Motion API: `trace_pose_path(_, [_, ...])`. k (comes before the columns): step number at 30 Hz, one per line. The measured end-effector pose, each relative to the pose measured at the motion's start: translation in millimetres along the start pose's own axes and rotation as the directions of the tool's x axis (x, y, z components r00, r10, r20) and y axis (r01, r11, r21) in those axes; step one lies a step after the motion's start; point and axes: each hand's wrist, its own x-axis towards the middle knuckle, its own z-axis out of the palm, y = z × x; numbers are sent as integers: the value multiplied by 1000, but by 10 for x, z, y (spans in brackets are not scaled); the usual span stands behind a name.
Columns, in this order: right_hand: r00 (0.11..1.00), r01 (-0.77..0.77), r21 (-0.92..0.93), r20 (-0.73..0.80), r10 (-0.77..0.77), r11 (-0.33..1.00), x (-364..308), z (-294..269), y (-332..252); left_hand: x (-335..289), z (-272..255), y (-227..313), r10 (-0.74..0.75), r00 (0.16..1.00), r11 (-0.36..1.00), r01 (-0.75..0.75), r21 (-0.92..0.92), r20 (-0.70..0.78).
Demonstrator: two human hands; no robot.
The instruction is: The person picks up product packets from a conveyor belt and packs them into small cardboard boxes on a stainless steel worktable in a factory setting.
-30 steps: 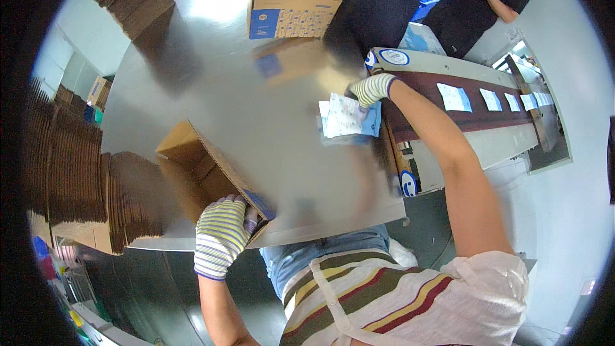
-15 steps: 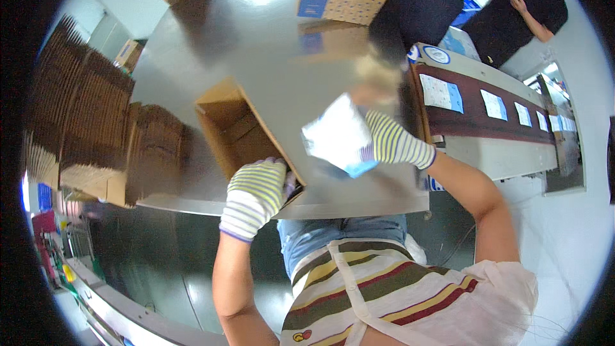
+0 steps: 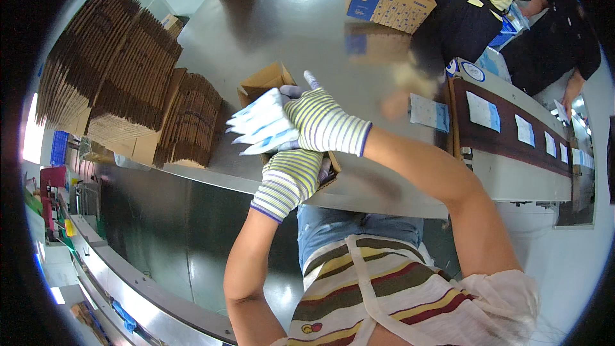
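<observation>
Reaching across, the right hand (image 3: pixel 323 125) grips white packets (image 3: pixel 262 129) over the open carton (image 3: pixel 269 83).

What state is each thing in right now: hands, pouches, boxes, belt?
Right hand: gloved, gripping white-and-blue pouches above the open box.
Left hand: gloved, steadying the open box at its near edge.
Open box: flaps up, on the metal table.
Flat cartons: folded, stacked at the left.
Printed box: open, a co-worker's hand on it.
Belt: pouches lying flat along it.
</observation>
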Motion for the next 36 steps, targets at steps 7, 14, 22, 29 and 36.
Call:
trace_pose_path(7, [972,-40,-234,215,92,971,-21,-50,112,150,-878,-95,51,826,967,-182,-180,-561])
trace_pose_path(14, [992,-54,178,-101,72,983,-400,-376,-212,714,-413,-900,-232,972,950,216,226,46])
trace_pose_path(22, [982,168,-151,-61,-179,974,-1018,180,-596,895,19,-992,29,733,992,-107,73,679])
trace_pose_path(29, [958,165,50,-246,-148,985,-1163,209,-315,706,-319,-180,-225,834,965,119,235,503])
trace_pose_path(36, [947,124,210,-318,-53,970,-1435,-317,338,240,-153,-206,-168,973,969,133,210,158])
